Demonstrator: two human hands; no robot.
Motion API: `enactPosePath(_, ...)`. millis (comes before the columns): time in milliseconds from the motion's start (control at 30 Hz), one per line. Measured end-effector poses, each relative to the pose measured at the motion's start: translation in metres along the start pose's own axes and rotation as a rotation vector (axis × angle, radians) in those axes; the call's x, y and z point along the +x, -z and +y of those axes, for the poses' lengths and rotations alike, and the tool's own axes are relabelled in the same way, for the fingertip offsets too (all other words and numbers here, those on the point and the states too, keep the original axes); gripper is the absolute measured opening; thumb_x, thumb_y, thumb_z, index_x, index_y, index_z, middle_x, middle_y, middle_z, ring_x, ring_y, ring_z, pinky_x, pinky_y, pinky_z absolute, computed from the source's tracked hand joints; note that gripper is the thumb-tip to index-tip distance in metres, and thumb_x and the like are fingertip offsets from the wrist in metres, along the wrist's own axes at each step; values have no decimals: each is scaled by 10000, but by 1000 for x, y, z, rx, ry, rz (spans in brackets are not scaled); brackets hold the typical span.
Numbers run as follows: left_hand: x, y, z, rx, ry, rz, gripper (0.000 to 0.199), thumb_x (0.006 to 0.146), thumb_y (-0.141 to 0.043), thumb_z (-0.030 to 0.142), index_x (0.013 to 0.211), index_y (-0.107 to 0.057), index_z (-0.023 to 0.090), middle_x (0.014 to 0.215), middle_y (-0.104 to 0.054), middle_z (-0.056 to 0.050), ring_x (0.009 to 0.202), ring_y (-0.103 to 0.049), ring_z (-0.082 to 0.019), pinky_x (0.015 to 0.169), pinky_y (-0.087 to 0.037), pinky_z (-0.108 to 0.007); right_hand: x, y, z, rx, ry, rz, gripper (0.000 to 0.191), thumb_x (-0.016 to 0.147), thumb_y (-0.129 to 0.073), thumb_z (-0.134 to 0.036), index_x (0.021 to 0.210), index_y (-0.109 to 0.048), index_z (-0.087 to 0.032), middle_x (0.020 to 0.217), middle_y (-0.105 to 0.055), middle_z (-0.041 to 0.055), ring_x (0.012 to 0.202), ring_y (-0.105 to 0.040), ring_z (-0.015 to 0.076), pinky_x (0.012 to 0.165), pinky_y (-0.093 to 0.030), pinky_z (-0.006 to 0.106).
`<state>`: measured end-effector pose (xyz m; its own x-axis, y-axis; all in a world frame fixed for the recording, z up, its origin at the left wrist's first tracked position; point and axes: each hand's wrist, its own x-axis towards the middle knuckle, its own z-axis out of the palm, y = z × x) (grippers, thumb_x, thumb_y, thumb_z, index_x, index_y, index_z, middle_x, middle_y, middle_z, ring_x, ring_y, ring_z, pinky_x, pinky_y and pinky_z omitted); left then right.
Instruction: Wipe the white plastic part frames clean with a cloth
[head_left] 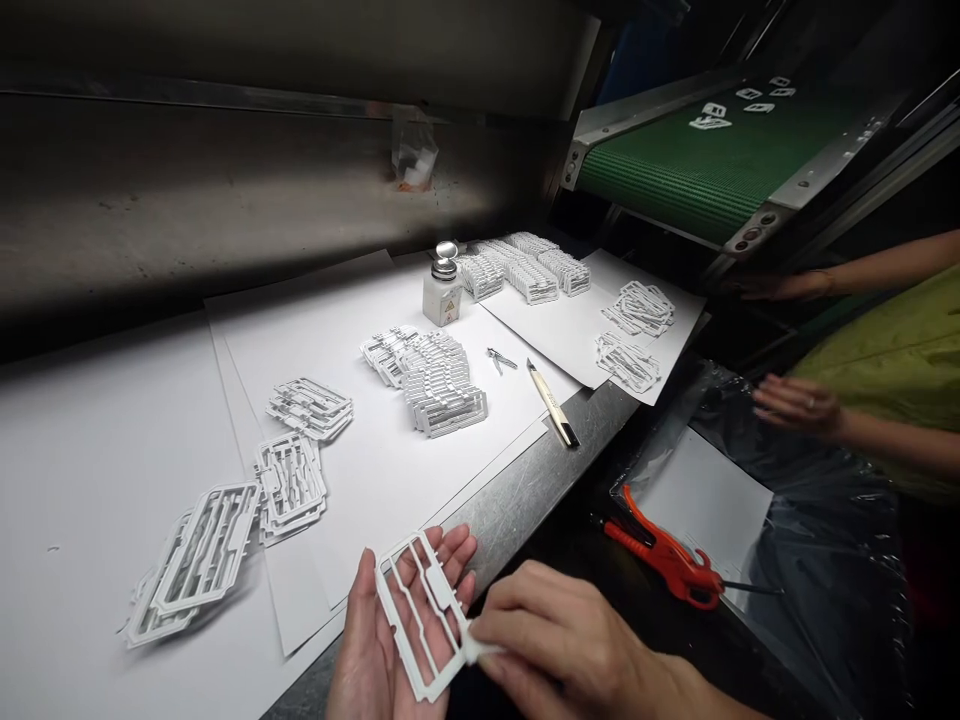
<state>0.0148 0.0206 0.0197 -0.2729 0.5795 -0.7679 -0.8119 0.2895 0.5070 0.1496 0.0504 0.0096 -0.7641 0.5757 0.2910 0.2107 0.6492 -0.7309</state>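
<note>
White plastic lattice frame (429, 575) at 6 o'clock: we support it flat across open left hand (367, 640), right hand (555, 640) pinched on its right edge.

The one view rides on the person's head, facing forward and down over the surface (112, 450). The left hand (382, 640) and right hand (555, 640) sit closest, cut off by the frame's bottom edge. Relative to the surface, the belt (712, 160) lies farther off, past its far right end, at upper right.
</note>
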Motion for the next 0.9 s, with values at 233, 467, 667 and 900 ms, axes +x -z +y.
enactPosePath(233, -4, 0, 6, -23, 34, 28, 425, 880, -356, 331, 1070, -536, -4, 1065, -584, -288, 962, -585, -288, 758, -527, -348, 3, 19, 0, 83, -100, 126, 224, 789, -539, -56, 1002, -599, -89, 854, -600, 113, 770, -547, 166, 681, -496, 281)
enactPosePath(467, -11, -7, 11, -25, 73, 52, 412, 888, -350, 297, 1074, -533, -22, 1029, -601, -283, 930, -606, -259, 726, -537, -307, 11, 16, 1, 114, -73, 182, 233, 779, -545, -30, 1004, -595, -69, 873, -604, 117, 799, -562, 158, 712, -507, 264)
enactPosePath(667, -11, -12, 12, -141, 146, 176, 297, 875, -421, 262, 950, -607, 43, 828, -691, -121, 664, -646, -140, 599, -548, -235, 19, 16, 3, 111, -66, 199, 259, 791, -541, -35, 1039, -581, -97, 918, -607, 102, 845, -566, 152, 751, -501, 255)
enactPosePath(900, -3, 2, 7, -330, 205, 178, 202, 841, -518, 257, 976, -580, 120, 724, -657, -20, 629, -624, -108, 594, -538, -216, 47, 0, 4, 26, -9, 150, 198, 833, -506, -123, 1014, -585, -106, 875, -603, 97, 792, -545, 172, 730, -482, 307)
